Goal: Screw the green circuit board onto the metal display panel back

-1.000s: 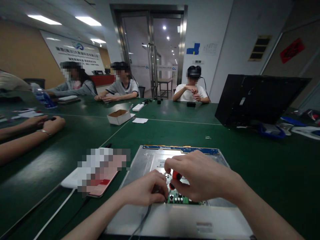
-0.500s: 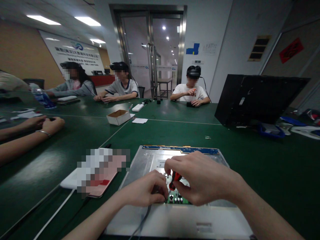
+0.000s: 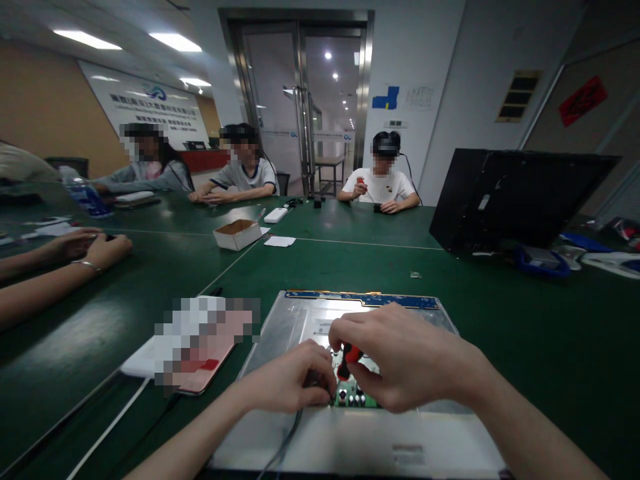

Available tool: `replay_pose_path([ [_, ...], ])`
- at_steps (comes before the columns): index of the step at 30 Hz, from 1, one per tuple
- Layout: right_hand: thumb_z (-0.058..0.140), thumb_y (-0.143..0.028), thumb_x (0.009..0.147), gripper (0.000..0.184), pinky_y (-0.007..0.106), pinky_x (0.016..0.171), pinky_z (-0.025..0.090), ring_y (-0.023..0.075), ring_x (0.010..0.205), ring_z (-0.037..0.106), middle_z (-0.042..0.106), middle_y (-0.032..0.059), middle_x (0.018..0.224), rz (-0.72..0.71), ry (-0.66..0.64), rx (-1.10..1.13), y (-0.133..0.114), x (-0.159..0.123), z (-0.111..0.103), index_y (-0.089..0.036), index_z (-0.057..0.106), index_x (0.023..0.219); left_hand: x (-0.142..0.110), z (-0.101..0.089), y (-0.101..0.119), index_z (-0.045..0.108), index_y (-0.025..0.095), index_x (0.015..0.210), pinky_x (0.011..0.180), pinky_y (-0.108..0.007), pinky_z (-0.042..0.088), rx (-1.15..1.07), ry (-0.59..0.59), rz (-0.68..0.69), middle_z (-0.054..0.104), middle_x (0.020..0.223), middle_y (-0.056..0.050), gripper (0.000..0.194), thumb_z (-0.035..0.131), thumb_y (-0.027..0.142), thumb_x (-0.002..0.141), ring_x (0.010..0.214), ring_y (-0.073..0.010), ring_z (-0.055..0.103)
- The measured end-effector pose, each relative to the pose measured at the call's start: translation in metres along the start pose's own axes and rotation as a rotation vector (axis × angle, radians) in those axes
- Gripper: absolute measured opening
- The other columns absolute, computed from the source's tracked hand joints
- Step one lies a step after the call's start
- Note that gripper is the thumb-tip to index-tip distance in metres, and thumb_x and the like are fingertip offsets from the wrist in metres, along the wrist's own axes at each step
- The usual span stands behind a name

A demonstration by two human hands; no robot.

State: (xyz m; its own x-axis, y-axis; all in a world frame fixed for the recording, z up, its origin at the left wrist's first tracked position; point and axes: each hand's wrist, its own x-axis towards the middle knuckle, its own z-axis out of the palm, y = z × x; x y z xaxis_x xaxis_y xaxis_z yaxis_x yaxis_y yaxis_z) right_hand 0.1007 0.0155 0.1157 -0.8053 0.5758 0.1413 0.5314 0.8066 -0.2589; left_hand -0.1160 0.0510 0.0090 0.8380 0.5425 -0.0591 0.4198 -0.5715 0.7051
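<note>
A flat metal display panel point(image 3: 270, 333) lies in front of me, with a blue circuit strip point(image 3: 400, 301) along its far edge. Near its middle sits a green circuit board point(image 3: 357, 400) with small components, partly covered by my hands. My right hand point(image 3: 400, 357) is closed around the red and black handle of a screwdriver point(image 3: 349, 360), held upright over the board; its tip is hard to make out. Close beside it, my left hand point(image 3: 295, 377) has its fingers pinched at the board's left edge. What they pinch is hidden. A dark cable point(image 3: 287, 437) runs down from under that hand.
Left of the panel lie a white device point(image 3: 143, 357) and a pink phone point(image 3: 220, 363), with cables. Another person's hands point(image 3: 100, 250) rest at the left. Farther off are a small box point(image 3: 237, 235) and a black monitor point(image 3: 515, 200). Several people sit around the green table point(image 3: 350, 267).
My hands stay in place; the screwdriver handle has turned slightly in my right hand. Across the table, a person's hand with an orange-handled tool has moved left and away from the face.
</note>
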Motion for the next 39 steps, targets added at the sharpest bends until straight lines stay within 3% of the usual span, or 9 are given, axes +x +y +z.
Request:
replay_pose_path([
  [4, 0.054, -0.022, 0.083, 0.004, 0.025, 0.050, 0.021, 0.0101, 0.058, 0.041, 0.061, -0.0017, 0.075, 0.023, 0.013, -0.052, -0.002, 0.004, 0.002, -0.019, 0.052, 0.083, 0.000, 0.000, 0.000, 0.068, 0.017, 0.081, 0.068, -0.025, 0.044, -0.056, 0.009, 0.008, 0.061, 0.082, -0.001, 0.008, 0.063, 0.014, 0.075, 0.073, -0.0148, 0.056],
  [8, 0.057, -0.029, 0.087, 0.014, 0.026, 0.051, 0.020, 0.0096, 0.056, 0.042, 0.059, -0.0032, 0.067, 0.046, -0.001, -0.060, -0.001, 0.005, 0.003, -0.020, 0.052, 0.078, 0.001, -0.002, 0.004, 0.064, 0.016, 0.075, 0.072, -0.027, 0.045, -0.038, 0.011, 0.018, 0.059, 0.073, 0.001, 0.001, 0.065, 0.016, 0.075, 0.072, -0.0151, 0.054],
  [12, 0.058, -0.030, 0.084, 0.012, 0.025, 0.053, 0.025, 0.0105, 0.062, 0.046, 0.062, -0.0014, 0.080, 0.015, 0.008, -0.021, -0.001, 0.003, 0.001, -0.020, 0.052, 0.087, 0.001, -0.002, 0.003, 0.063, 0.016, 0.069, 0.073, -0.027, 0.044, 0.006, 0.039, 0.017, 0.057, 0.074, 0.001, 0.007, 0.068, 0.018, 0.074, 0.074, -0.0159, 0.053],
  [15, 0.058, -0.025, 0.080, 0.017, 0.024, 0.053, 0.027, 0.0111, 0.064, 0.045, 0.061, -0.0003, 0.085, 0.007, 0.005, 0.005, -0.002, 0.001, 0.000, -0.019, 0.050, 0.093, 0.000, 0.000, -0.001, 0.069, 0.018, 0.078, 0.071, -0.026, 0.045, -0.015, 0.036, 0.008, 0.061, 0.081, -0.001, 0.004, 0.067, 0.017, 0.074, 0.081, -0.0177, 0.055],
  [18, 0.056, -0.021, 0.080, 0.015, 0.025, 0.052, 0.026, 0.0111, 0.062, 0.045, 0.062, -0.0009, 0.082, 0.004, -0.003, -0.004, -0.002, 0.001, 0.000, -0.020, 0.049, 0.094, 0.001, 0.000, -0.002, 0.071, 0.018, 0.083, 0.068, -0.024, 0.045, -0.062, -0.003, -0.005, 0.062, 0.082, -0.001, 0.011, 0.065, 0.015, 0.075, 0.077, -0.0159, 0.056],
  [23, 0.053, -0.026, 0.087, 0.007, 0.026, 0.053, 0.024, 0.0122, 0.063, 0.052, 0.066, -0.0002, 0.079, 0.047, -0.002, -0.060, 0.001, 0.003, 0.001, -0.020, 0.052, 0.090, 0.006, -0.007, 0.003, 0.067, 0.016, 0.073, 0.057, -0.021, 0.039, -0.101, -0.062, -0.015, 0.057, 0.069, 0.002, 0.007, 0.061, 0.013, 0.074, 0.063, -0.0122, 0.051],
  [30, 0.059, -0.048, 0.086, 0.028, 0.025, 0.052, 0.026, 0.0126, 0.063, 0.053, 0.064, -0.0009, 0.077, 0.001, -0.028, -0.014, 0.003, 0.002, -0.001, -0.020, 0.052, 0.089, 0.021, -0.020, 0.003, 0.063, 0.014, 0.065, 0.048, -0.020, 0.032, -0.065, -0.197, 0.034, 0.050, 0.057, 0.003, 0.011, 0.062, 0.017, 0.075, 0.052, -0.0105, 0.045],
  [35, 0.056, -0.024, 0.081, 0.011, 0.024, 0.052, 0.027, 0.0116, 0.061, 0.048, 0.061, -0.0014, 0.077, -0.004, -0.038, -0.007, 0.002, -0.002, -0.003, -0.020, 0.049, 0.088, 0.020, -0.019, -0.003, 0.072, 0.017, 0.080, 0.052, -0.021, 0.037, -0.033, -0.199, 0.028, 0.060, 0.065, 0.001, 0.014, 0.061, 0.012, 0.072, 0.057, -0.0126, 0.051],
  [39, 0.054, -0.021, 0.078, 0.012, 0.025, 0.051, 0.026, 0.0115, 0.060, 0.045, 0.060, -0.0008, 0.077, 0.005, -0.031, -0.029, 0.002, -0.001, -0.002, -0.020, 0.048, 0.089, 0.012, -0.015, -0.001, 0.072, 0.018, 0.084, 0.055, -0.022, 0.040, -0.002, -0.163, -0.001, 0.061, 0.072, 0.000, 0.016, 0.063, 0.012, 0.072, 0.062, -0.0139, 0.053],
])
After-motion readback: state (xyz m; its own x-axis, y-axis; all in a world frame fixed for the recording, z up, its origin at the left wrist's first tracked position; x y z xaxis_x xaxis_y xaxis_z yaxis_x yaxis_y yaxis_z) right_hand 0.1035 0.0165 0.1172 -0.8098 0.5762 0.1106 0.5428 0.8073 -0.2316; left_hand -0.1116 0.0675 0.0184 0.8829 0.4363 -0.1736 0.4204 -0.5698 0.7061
